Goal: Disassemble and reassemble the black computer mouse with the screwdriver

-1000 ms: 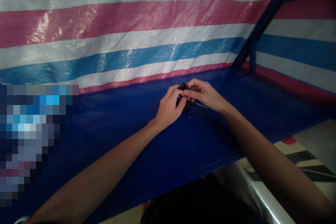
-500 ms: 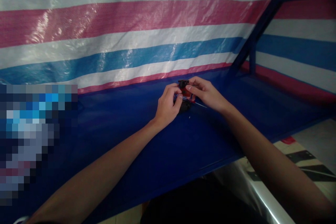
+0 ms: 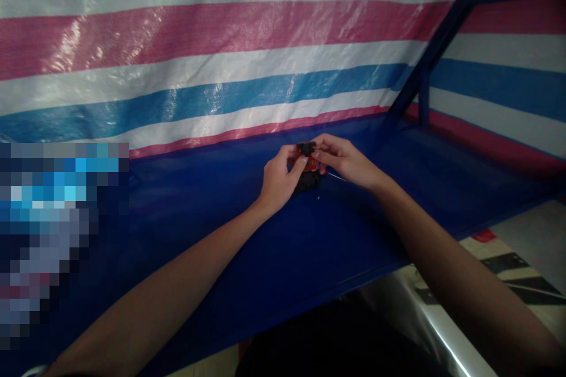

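Between my hands is a small red and black part (image 3: pixel 312 163), too small to name more exactly. My left hand (image 3: pixel 282 174) grips it from the left, thumb and fingers closed. From the right, my right hand (image 3: pixel 338 159) pinches its upper edge. Just below, a black piece (image 3: pixel 306 182) lies on the blue surface, partly hidden by my left hand. A thin metal rod (image 3: pixel 336 176) with a red and blue end sticks out under my right hand. A tiny pale bit (image 3: pixel 318 197) lies in front of the black piece.
The blue sheet (image 3: pixel 247 283) covers the work surface. A striped plastic tarp (image 3: pixel 221 29) rises behind it, with a dark slanted frame bar (image 3: pixel 446 41) at right. The left side is blurred by large pixels. A shiny metal piece (image 3: pixel 424 312) is below the front edge.
The red and black part has moved slightly down and left and turned a little in my fingers. My left thumb now covers more of its front. The rod shows less.
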The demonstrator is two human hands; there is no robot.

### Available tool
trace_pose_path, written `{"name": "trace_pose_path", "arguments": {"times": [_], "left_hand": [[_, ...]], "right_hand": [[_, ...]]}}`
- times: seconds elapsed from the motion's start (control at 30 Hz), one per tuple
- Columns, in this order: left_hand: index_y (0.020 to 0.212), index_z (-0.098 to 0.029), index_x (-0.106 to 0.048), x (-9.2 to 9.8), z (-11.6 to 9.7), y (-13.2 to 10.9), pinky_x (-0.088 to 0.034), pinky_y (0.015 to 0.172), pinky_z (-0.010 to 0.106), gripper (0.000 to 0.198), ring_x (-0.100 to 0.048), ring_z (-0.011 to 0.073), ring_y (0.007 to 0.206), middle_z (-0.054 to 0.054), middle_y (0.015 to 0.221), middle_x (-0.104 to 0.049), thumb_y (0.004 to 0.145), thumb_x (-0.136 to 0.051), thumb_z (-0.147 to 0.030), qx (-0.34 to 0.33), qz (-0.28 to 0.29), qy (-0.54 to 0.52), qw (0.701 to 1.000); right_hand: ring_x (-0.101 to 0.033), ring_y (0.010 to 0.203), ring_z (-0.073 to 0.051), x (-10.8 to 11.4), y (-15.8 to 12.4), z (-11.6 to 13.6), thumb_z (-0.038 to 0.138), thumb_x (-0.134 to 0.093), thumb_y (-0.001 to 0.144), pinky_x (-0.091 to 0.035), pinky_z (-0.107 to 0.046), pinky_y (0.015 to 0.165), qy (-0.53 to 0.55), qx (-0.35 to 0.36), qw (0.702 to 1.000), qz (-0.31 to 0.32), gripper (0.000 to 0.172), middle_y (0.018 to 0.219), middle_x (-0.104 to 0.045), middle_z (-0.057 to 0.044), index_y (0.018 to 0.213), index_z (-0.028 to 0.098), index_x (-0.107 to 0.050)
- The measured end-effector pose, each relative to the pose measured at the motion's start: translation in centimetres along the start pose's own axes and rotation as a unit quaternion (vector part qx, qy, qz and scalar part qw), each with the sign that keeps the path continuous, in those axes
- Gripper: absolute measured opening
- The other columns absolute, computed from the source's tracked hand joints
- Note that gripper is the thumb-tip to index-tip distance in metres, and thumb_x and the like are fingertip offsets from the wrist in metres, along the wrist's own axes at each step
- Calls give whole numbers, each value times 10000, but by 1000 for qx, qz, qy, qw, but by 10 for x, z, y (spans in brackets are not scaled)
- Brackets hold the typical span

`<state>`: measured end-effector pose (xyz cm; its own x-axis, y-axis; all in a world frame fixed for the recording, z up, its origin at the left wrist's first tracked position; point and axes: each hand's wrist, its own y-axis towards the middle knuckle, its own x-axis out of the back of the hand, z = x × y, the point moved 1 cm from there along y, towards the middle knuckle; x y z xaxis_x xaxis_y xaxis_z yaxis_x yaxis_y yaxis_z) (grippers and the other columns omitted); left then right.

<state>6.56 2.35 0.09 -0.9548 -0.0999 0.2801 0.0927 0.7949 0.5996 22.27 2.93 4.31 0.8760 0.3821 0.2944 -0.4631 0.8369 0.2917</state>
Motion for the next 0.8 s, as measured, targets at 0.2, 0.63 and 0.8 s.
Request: {"name": "trace_pose_path", "arguments": {"times": [0.2, 0.63, 0.8], "left_hand": [[882, -183, -554, 1, -1, 0, -473, 722, 293, 74, -637, 148, 777, 30, 842, -684, 842, -555, -245, 0, 21, 9, 1000], [834, -191, -545, 1, -5, -1, -438, 682, 274, 70, -613, 136, 740, 9, 799, -669, 866, -508, -241, -7, 26, 49, 998], [830, -196, -541, 1, -7, -1, -424, 670, 269, 86, -597, 132, 721, 4, 780, -654, 876, -487, -246, -10, 22, 62, 998]], "right_hand": [[-512, 606, -108, -1, -1, 2, 258, -603, 753, -418, -267, 541, -18, -7, 1000, -1, 170, 749, -569, -6, 874, 157, -541], [-533, 668, -121, 0, 0, -2, 222, -567, 761, -407, -257, 555, -25, -11, 1000, -11, 127, 770, -596, -15, 873, 164, -553], [-525, 645, -116, 0, 0, -2, 234, -567, 770, -402, -259, 554, -30, -5, 999, -27, 152, 763, -596, -12, 903, 163, -552]]}}
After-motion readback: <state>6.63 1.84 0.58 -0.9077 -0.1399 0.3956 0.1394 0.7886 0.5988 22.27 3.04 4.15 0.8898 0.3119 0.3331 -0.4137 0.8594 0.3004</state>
